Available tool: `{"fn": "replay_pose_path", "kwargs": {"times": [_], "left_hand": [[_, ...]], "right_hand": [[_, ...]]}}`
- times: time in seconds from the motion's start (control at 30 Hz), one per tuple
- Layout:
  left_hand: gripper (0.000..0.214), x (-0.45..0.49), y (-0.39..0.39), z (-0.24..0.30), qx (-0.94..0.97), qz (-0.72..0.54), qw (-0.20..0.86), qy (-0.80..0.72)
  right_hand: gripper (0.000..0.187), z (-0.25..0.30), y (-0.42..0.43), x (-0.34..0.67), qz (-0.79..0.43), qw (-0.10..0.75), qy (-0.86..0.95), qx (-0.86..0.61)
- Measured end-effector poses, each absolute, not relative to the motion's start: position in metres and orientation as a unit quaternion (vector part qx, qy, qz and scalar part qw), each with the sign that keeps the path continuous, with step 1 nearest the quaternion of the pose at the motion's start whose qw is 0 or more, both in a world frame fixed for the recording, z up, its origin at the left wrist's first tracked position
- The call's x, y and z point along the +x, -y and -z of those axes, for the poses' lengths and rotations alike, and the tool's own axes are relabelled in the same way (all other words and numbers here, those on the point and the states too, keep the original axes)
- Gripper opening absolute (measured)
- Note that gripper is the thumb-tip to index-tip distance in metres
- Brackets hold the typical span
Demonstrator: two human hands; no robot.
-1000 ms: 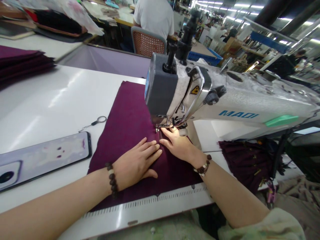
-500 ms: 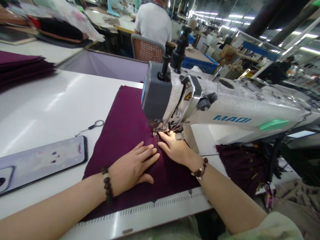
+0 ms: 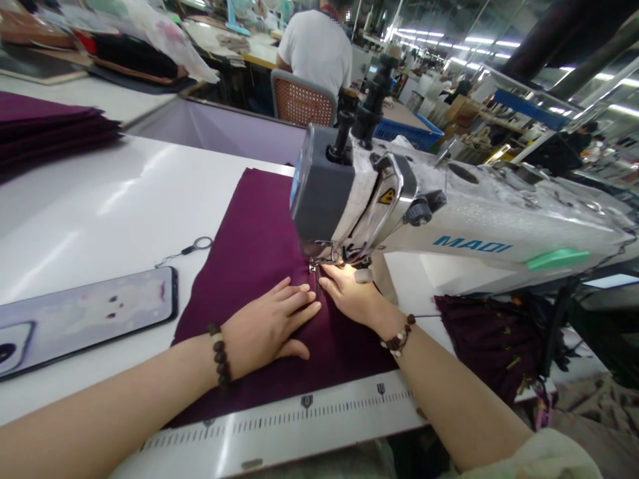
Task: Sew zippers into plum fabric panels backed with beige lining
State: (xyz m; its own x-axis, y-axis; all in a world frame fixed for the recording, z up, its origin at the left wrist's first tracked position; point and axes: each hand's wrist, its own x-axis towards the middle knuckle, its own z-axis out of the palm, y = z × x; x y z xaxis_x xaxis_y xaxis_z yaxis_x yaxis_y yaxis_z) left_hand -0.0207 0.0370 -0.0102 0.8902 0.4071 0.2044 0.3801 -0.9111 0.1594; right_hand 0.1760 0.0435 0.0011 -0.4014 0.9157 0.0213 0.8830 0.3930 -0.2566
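Head view: the left hand (image 3: 267, 326) is lying flat, fingers loosely spread, on maroon cloth (image 3: 242, 246) resting on the tabletop (image 3: 124, 193); farther off, the right hand (image 3: 357, 299), flattened and gripping nothing, is touching the cloth beside the presser foot (image 3: 313, 267) of the sewing machine (image 3: 424, 239). Keeping cloth smooth and fingers clear should be helping.

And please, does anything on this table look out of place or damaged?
Perhaps the phone: it lies camera-side up on the table, beside the maroon cloth, and is no sewing item. I see no spill or clear damage.
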Motion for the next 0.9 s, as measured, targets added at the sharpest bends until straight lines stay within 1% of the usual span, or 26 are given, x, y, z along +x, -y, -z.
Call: {"fn": "replay_pose_path", "kwargs": {"times": [0.33,0.9], "left_hand": [[0.06,-0.02,-0.049,0.011,0.97,-0.122,0.065,-0.201],[0.059,-0.02,-0.059,0.013,0.971,-0.115,0.054,-0.205]], "right_hand": [[0.032,0.003,-0.059,0.178,-0.127,0.068,0.812,-0.565],[0.033,0.009,-0.073,0.18,-0.111,0.054,0.82,-0.56]]}}
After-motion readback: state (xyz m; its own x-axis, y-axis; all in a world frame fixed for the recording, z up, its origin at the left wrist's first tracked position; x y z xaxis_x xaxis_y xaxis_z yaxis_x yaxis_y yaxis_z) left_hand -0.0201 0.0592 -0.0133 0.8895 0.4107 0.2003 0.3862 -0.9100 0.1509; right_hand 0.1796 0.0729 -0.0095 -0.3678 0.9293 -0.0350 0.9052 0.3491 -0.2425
